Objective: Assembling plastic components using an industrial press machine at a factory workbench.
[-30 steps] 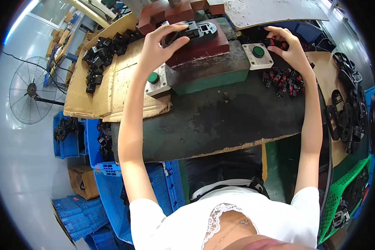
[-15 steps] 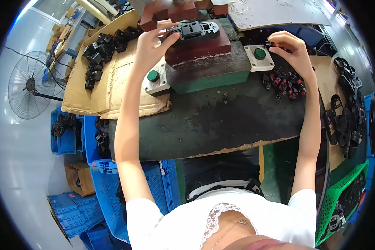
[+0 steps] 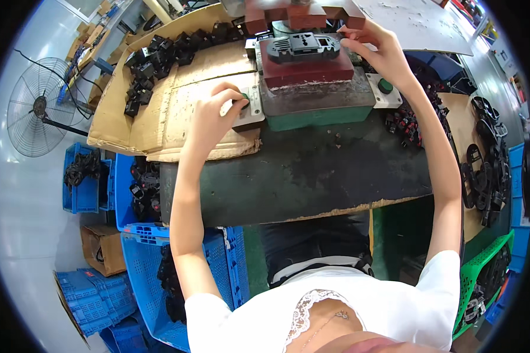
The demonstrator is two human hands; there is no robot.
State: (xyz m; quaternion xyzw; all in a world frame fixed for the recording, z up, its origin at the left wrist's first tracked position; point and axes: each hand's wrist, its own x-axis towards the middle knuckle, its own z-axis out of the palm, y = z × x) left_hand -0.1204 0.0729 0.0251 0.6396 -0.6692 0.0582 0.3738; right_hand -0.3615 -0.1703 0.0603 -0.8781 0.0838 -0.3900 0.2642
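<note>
A grey-and-black plastic part (image 3: 305,47), long with rounded ends and slots, lies on the dark red block (image 3: 312,75) of the press. At its right end is my right hand (image 3: 378,52), thumb and forefinger pinched on a small dark piece mostly hidden by the fingertips. My left hand (image 3: 213,117) is at the left green button (image 3: 245,101), fingers curled and thumb tip against the forefinger; anything between them is hidden. That hand partly covers the button. The right green button (image 3: 385,86) sits on a white box below my right wrist.
Overhead hangs the press's red upper block (image 3: 306,16). A cardboard tray (image 3: 188,88) with several black parts stands left. Small red-and-black pieces (image 3: 404,125) are heaped right, beyond them black straps (image 3: 483,170). A blue crate (image 3: 144,276) and green basket (image 3: 471,276) flank me.
My left hand has let go of the grey-and-black part and moved down to the left button. My right hand has moved from beside the heap leftward to the part's right end.
</note>
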